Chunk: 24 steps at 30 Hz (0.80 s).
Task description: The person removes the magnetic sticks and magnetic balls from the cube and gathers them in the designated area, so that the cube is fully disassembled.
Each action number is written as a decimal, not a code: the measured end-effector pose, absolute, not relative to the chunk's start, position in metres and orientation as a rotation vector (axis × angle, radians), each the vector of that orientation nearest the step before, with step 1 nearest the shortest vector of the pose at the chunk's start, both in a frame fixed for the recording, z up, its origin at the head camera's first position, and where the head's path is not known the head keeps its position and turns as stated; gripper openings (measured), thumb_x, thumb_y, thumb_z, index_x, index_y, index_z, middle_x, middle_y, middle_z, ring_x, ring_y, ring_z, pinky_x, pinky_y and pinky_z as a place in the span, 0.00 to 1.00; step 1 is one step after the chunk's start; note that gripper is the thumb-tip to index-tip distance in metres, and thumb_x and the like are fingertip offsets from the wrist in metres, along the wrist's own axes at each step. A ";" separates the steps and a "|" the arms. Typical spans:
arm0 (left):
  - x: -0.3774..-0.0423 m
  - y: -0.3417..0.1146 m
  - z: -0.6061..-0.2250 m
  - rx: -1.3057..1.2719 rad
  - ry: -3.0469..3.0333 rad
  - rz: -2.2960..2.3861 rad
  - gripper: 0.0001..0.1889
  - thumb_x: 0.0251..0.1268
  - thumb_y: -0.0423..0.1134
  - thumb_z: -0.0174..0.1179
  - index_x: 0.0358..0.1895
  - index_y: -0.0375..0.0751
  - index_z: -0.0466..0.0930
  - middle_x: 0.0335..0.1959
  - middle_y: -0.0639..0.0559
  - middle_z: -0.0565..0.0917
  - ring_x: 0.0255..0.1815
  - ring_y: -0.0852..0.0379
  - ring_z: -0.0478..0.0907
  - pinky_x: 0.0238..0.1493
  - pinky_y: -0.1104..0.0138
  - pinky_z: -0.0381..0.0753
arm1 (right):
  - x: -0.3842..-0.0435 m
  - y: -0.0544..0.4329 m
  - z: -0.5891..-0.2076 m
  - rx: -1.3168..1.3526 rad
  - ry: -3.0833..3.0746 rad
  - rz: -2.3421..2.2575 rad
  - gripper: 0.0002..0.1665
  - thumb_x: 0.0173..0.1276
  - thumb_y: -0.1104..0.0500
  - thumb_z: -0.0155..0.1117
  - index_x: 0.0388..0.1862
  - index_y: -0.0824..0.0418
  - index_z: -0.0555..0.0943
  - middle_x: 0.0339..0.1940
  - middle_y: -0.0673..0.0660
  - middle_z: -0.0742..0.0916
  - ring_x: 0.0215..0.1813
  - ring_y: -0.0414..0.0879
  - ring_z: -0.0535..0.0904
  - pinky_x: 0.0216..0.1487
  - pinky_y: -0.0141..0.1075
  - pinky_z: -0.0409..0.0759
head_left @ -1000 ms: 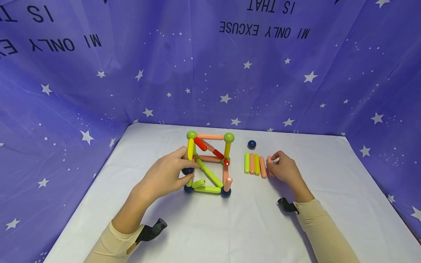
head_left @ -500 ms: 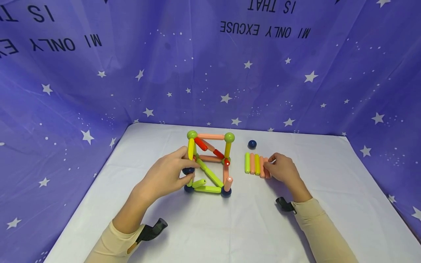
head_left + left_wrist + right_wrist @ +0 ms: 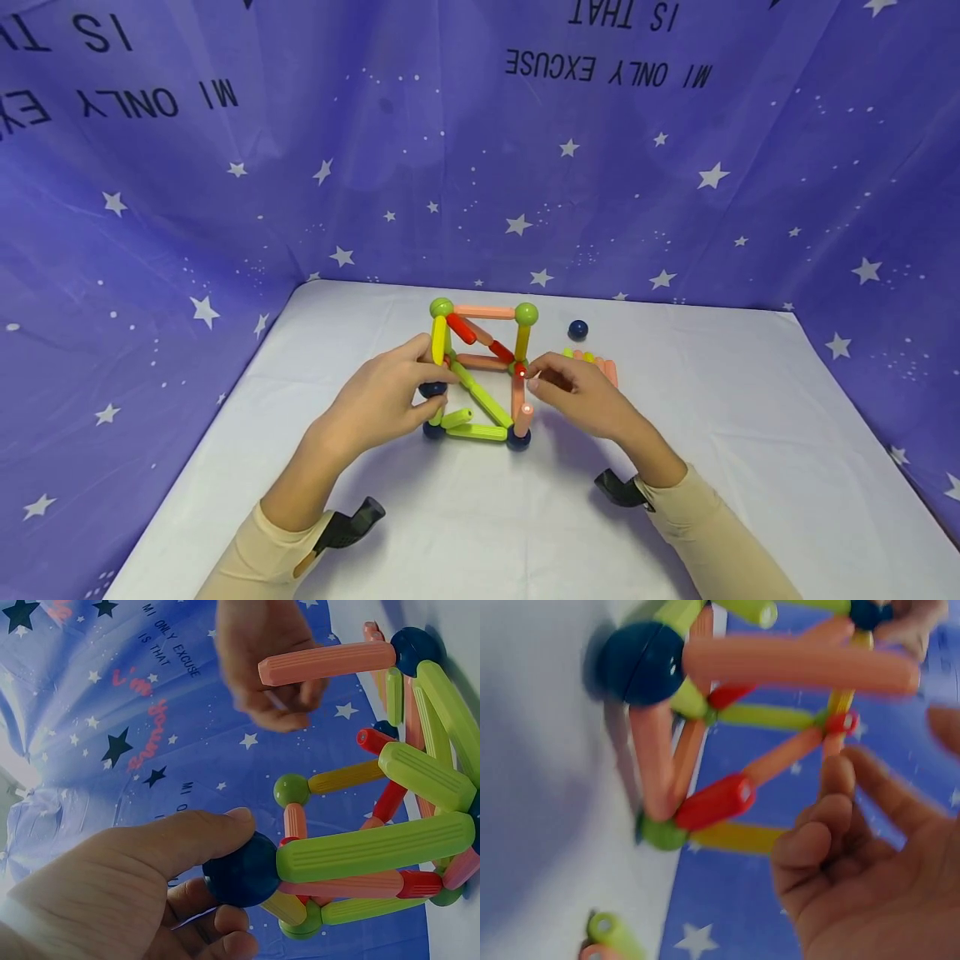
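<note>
A frame of magnetic rods [image 3: 480,432] and balls stands on the table. My left hand [image 3: 386,396] grips a navy ball [image 3: 241,868] between thumb and fingers; the ball sits atop an upright green rod [image 3: 375,844]. My right hand [image 3: 588,396] is just right of the frame, fingers loosely bent, nothing visible between them. In the right wrist view its thumb stays apart from the fingers. A pink rod [image 3: 802,664] rises from the near right navy ball [image 3: 641,664], its upper end bare. Green balls [image 3: 527,314] mark the frame's far top corners.
Behind my right hand lies a row of loose rods [image 3: 611,372], partly hidden by it. Farther back rests a single navy ball [image 3: 577,330]. A white cloth covers the table [image 3: 480,525]; a purple star-printed curtain [image 3: 480,167] hangs behind and at the sides.
My right hand has pushed the last pink rod against the row, let it go, and moved left to the frame. My left hand has kept its hold on the navy ball.
</note>
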<state>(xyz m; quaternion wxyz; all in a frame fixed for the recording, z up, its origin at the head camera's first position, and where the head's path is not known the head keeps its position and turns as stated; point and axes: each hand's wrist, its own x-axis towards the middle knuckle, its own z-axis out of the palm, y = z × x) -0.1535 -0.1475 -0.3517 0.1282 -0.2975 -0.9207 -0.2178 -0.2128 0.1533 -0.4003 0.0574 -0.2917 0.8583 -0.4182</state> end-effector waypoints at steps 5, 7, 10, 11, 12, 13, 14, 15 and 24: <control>-0.154 -0.148 -0.352 -0.866 -2.673 -0.625 0.11 0.54 0.38 0.72 0.42 0.50 0.89 0.36 0.61 0.70 0.28 0.65 0.68 0.27 0.70 0.71 | -0.197 0.144 -0.392 -1.259 2.576 -1.095 0.09 0.65 0.49 0.69 0.42 0.42 0.80 0.33 0.43 0.79 0.32 0.46 0.74 0.31 0.34 0.73; -0.154 -0.148 -0.351 -0.865 -2.672 -0.624 0.10 0.54 0.38 0.72 0.41 0.50 0.89 0.35 0.61 0.70 0.28 0.65 0.68 0.26 0.70 0.71 | -0.193 0.145 -0.391 -1.310 2.622 -1.015 0.10 0.62 0.51 0.72 0.37 0.43 0.78 0.32 0.43 0.77 0.33 0.46 0.74 0.31 0.32 0.73; -0.153 -0.148 -0.351 -0.863 -2.674 -0.625 0.10 0.54 0.38 0.72 0.41 0.50 0.89 0.35 0.61 0.69 0.27 0.65 0.67 0.26 0.70 0.70 | -0.188 0.148 -0.390 -1.326 2.688 -0.906 0.14 0.61 0.54 0.73 0.31 0.46 0.73 0.29 0.43 0.74 0.31 0.42 0.73 0.29 0.31 0.71; -0.153 -0.148 -0.351 -0.863 -2.676 -0.626 0.10 0.54 0.38 0.71 0.41 0.50 0.89 0.35 0.61 0.69 0.27 0.65 0.67 0.26 0.70 0.70 | -0.186 0.150 -0.390 -1.315 2.705 -0.869 0.16 0.61 0.54 0.73 0.30 0.47 0.71 0.28 0.44 0.73 0.30 0.41 0.72 0.28 0.30 0.70; -0.153 -0.148 -0.351 -0.862 -2.677 -0.626 0.10 0.54 0.38 0.71 0.41 0.50 0.89 0.35 0.61 0.69 0.27 0.65 0.67 0.26 0.70 0.70 | -0.184 0.152 -0.389 -1.301 2.725 -0.824 0.16 0.62 0.54 0.72 0.29 0.48 0.71 0.27 0.44 0.73 0.28 0.39 0.70 0.27 0.30 0.69; -0.153 -0.148 -0.351 -0.863 -2.679 -0.627 0.10 0.54 0.38 0.71 0.42 0.50 0.89 0.35 0.61 0.69 0.27 0.65 0.67 0.26 0.70 0.71 | -0.183 0.154 -0.389 -1.291 2.743 -0.778 0.15 0.62 0.54 0.72 0.29 0.48 0.71 0.26 0.44 0.72 0.28 0.38 0.69 0.26 0.30 0.69; -0.153 -0.148 -0.351 -0.862 -2.681 -0.626 0.10 0.54 0.38 0.71 0.42 0.50 0.89 0.36 0.61 0.69 0.27 0.65 0.67 0.26 0.70 0.71 | -0.181 0.156 -0.390 -1.282 2.758 -0.732 0.14 0.62 0.54 0.72 0.30 0.49 0.73 0.26 0.44 0.72 0.27 0.37 0.68 0.26 0.29 0.69; -0.153 -0.148 -0.351 -0.862 -2.683 -0.626 0.10 0.55 0.38 0.71 0.42 0.50 0.89 0.36 0.61 0.69 0.27 0.65 0.67 0.26 0.70 0.71 | -0.180 0.158 -0.390 -1.266 2.771 -0.685 0.11 0.62 0.54 0.72 0.31 0.49 0.75 0.26 0.43 0.73 0.27 0.36 0.68 0.26 0.29 0.69; -0.153 -0.149 -0.350 -0.873 -2.679 -0.629 0.10 0.55 0.38 0.71 0.42 0.50 0.89 0.35 0.61 0.69 0.27 0.64 0.67 0.27 0.70 0.70 | -0.180 0.181 -0.420 -1.058 2.721 -0.594 0.09 0.59 0.62 0.70 0.38 0.52 0.82 0.25 0.42 0.76 0.27 0.36 0.70 0.28 0.31 0.73</control>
